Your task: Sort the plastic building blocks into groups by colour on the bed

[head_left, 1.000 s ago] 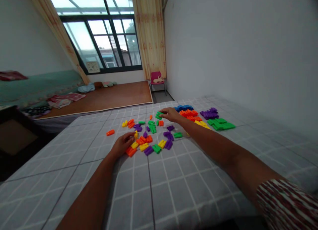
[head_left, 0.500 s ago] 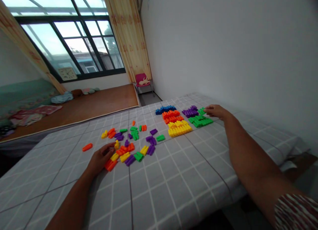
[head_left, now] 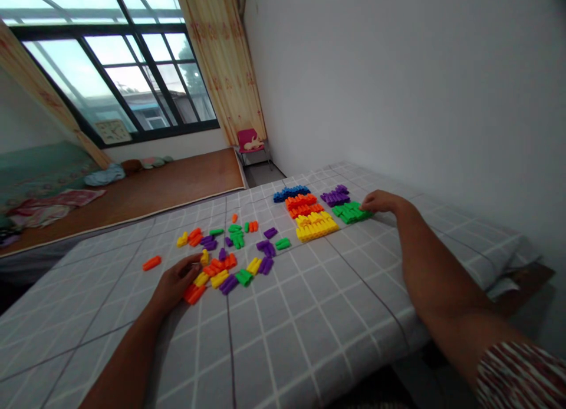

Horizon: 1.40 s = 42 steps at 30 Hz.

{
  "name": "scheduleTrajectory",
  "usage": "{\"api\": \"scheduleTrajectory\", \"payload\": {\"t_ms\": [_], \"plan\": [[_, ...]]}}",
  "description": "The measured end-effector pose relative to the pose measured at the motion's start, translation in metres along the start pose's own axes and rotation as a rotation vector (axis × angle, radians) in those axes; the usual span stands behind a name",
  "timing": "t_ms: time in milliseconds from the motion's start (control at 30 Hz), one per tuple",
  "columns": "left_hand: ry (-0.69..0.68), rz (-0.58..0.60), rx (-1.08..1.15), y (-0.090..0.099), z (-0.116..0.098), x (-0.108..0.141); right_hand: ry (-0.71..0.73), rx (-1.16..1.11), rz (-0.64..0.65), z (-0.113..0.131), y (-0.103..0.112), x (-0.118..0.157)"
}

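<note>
My right hand [head_left: 379, 201] is closed at the right end of a group of green toy blocks [head_left: 350, 213], its fingertips pinched on a green block at that edge. My left hand [head_left: 179, 280] is curled beside the loose, mixed-colour blocks. Its fingertips close on a small yellow block [head_left: 204, 257] that stands upright. Orange blocks [head_left: 193, 294] lie just below those fingers. Loose purple [head_left: 229, 284], green [head_left: 244, 277] and yellow [head_left: 220, 279] blocks lie to the right of the left hand.
Sorted rows of yellow [head_left: 316, 227], orange [head_left: 303, 205], blue [head_left: 291, 193] and purple [head_left: 335, 196] blocks lie beside the green ones. A grey checked cloth [head_left: 283, 326] covers the table. The white wall [head_left: 398, 91] rises behind; a pink chair [head_left: 247, 139] stands farther off.
My right hand has come down with a green block from behind the green group to its right end. The left hand keeps its place by the loose blocks. The view has shifted slightly.
</note>
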<state>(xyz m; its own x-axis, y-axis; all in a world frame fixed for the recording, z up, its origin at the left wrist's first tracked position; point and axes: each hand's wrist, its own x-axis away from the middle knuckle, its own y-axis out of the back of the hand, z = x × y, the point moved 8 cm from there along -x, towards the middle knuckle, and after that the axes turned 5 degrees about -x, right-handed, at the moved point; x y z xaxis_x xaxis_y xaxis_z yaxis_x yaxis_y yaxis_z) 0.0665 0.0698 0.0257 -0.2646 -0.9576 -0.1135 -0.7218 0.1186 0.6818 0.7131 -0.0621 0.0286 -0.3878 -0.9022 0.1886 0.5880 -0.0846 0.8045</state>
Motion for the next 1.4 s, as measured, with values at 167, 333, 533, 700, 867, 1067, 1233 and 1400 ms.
{"api": "scheduleTrajectory", "payload": {"t_ms": [167, 333, 533, 700, 867, 1067, 1233, 1400], "plan": [[-0.013, 0.028, 0.049, -0.003, 0.007, -0.001, -0.008, 0.084, -0.101, 0.000, 0.008, -0.004], [-0.031, 0.026, 0.035, -0.004, 0.013, -0.005, 0.117, 0.156, -0.429, 0.033, 0.024, 0.008], [-0.077, 0.007, 0.060, -0.006, 0.005, 0.000, 0.509, -0.016, -0.396, 0.157, -0.022, 0.038], [-0.126, 0.008, 0.084, -0.010, 0.006, 0.001, 0.861, 0.186, -0.006, 0.280, -0.118, 0.066], [-0.147, -0.001, 0.116, -0.012, 0.009, 0.000, 0.921, 0.296, 0.062, 0.357, -0.189, 0.051], [-0.169, 0.009, 0.156, -0.013, 0.012, 0.000, 0.762, 0.489, 0.127, 0.391, -0.248, 0.018], [-0.175, 0.020, 0.162, -0.014, 0.013, -0.002, 0.709, 0.435, 0.172, 0.394, -0.266, 0.018], [-0.164, 0.040, 0.190, -0.015, 0.012, -0.002, 0.639, 0.250, 0.167, 0.387, -0.259, 0.022]]}}
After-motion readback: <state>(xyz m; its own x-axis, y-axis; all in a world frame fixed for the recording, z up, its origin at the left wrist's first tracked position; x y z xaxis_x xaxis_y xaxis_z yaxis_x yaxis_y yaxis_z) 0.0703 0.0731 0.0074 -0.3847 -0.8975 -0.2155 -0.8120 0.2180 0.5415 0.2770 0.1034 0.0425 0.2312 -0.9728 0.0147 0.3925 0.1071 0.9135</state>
